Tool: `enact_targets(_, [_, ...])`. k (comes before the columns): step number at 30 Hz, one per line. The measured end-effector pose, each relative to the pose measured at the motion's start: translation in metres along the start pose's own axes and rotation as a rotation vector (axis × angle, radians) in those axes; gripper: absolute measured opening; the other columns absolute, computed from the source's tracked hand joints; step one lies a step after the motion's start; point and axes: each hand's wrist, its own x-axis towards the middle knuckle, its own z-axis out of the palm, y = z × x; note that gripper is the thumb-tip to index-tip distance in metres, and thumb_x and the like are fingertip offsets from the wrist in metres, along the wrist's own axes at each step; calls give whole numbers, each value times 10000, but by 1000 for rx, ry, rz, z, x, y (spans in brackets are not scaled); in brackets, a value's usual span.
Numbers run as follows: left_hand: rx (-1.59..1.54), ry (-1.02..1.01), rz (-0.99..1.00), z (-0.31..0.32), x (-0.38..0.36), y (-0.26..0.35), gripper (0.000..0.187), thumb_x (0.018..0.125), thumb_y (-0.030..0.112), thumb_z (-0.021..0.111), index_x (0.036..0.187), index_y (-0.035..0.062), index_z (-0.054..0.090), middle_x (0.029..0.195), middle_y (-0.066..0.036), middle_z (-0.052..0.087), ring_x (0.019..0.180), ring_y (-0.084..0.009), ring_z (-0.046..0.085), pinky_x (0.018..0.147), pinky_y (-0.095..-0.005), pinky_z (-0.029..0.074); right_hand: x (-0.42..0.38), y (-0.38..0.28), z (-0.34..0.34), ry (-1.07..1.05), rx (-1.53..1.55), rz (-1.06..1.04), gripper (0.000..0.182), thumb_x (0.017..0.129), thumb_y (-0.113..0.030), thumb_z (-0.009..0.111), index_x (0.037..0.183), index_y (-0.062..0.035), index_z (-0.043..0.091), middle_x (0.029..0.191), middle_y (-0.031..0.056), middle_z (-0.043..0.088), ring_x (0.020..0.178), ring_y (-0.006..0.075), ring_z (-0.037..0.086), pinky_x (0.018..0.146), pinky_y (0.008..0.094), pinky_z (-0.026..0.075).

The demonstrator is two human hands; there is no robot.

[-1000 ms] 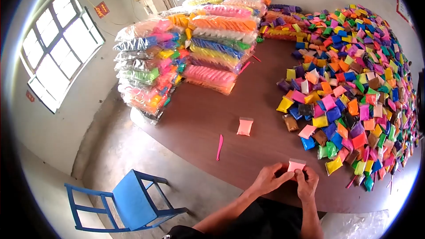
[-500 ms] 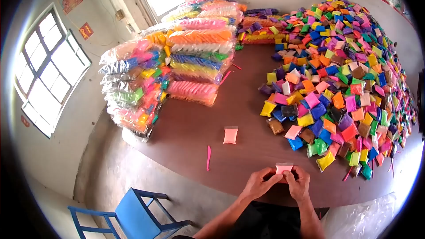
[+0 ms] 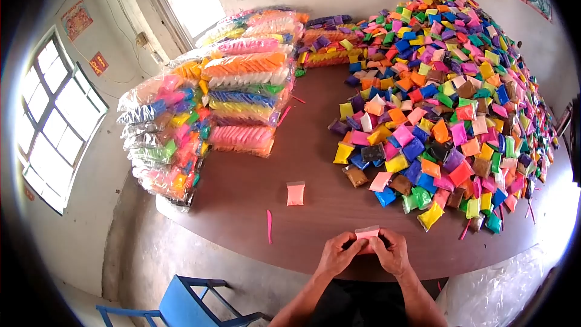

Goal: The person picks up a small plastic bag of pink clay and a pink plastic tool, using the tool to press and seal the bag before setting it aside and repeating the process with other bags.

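Between my two hands, at the near edge of the table, is a small pink packet in clear wrapping. My left hand pinches its left side, and my right hand grips the right side. Both thumbs press on the packet's face, and its clear top strip sticks up above them. Another pink packet lies flat on the brown table, farther off to the left. Nearer to me, a thin pink plastic knife rests left of that packet.
A large heap of colourful packets covers the table's right side. Stacked clear bags of sorted packets stand at the back left. A blue chair is on the floor at lower left, and clear plastic sheeting lies at lower right.
The whole view has shifted slightly, so the table and heap appear farther left. Both hands still hold the pink packet, whose top now looks tilted. The other pink packet stays where it lay.
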Motion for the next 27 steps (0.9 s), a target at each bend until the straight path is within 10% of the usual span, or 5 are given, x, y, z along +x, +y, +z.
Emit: enact_targets(27, [10,-83,23,-3,0,7,284,964,266,817,962,2,711,791,-52,652,735,-102,557,650,-303,484,1,8,6,90,100,-46,193,974,-167,760,976,23,723,817,86,708,745,123,648,651,298,520])
